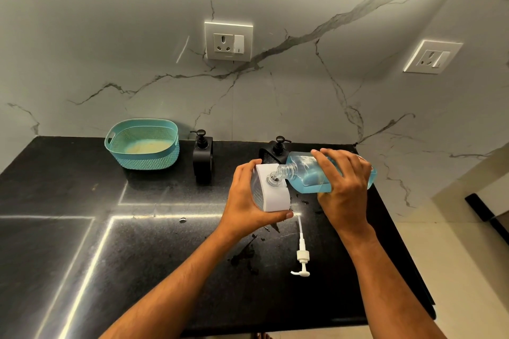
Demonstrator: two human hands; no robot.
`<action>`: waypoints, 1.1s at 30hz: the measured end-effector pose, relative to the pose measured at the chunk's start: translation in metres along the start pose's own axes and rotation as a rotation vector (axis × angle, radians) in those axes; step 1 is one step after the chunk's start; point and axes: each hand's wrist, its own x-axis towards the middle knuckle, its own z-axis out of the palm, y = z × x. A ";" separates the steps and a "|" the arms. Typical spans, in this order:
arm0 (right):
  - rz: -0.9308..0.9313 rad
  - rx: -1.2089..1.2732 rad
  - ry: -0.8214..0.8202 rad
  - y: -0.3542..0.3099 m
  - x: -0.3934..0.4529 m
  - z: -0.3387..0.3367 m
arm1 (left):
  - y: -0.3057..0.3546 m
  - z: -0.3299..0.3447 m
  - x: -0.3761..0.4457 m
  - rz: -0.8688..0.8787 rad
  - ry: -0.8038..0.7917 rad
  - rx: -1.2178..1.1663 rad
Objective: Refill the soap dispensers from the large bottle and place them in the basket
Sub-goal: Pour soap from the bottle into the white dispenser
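Black countertop (82, 242) meets veined marble wall (275, 96) with sockets (228, 41).

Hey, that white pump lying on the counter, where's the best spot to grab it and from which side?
Probably pinch the white pump at its ribbed collar from above. It lies flat on the black counter, nozzle toward the near edge, thin tube pointing to the white dispenser; the collar is its thickest part.

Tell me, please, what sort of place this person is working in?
Probably a home kitchen or utility counter: a black stone countertop, a marble-look wall with a socket, and pump soap dispensers beside a teal basket.
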 end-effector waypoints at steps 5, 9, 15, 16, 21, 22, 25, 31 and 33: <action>-0.001 0.001 -0.002 0.000 0.000 0.001 | 0.000 0.000 0.000 0.001 -0.001 -0.001; -0.002 0.001 -0.007 0.001 0.001 0.000 | 0.000 0.000 0.001 0.000 -0.002 -0.001; -0.006 -0.003 0.002 0.001 0.002 0.000 | -0.001 0.000 0.001 0.001 -0.001 -0.002; -0.008 -0.003 0.005 0.001 0.002 -0.001 | -0.001 0.000 0.001 0.003 0.001 -0.002; -0.011 -0.012 0.005 0.000 0.002 -0.001 | -0.001 0.001 0.001 -0.001 0.003 -0.003; -0.013 -0.013 0.006 0.000 0.002 -0.001 | -0.001 0.001 0.001 0.000 0.002 -0.002; -0.015 -0.015 0.005 0.000 0.003 -0.002 | -0.002 0.000 0.000 0.002 0.004 -0.001; -0.014 -0.025 -0.004 0.001 0.003 -0.001 | -0.002 0.001 0.000 -0.006 -0.001 -0.001; -0.016 -0.024 -0.003 0.000 0.003 -0.001 | -0.003 0.001 0.000 -0.008 0.000 -0.003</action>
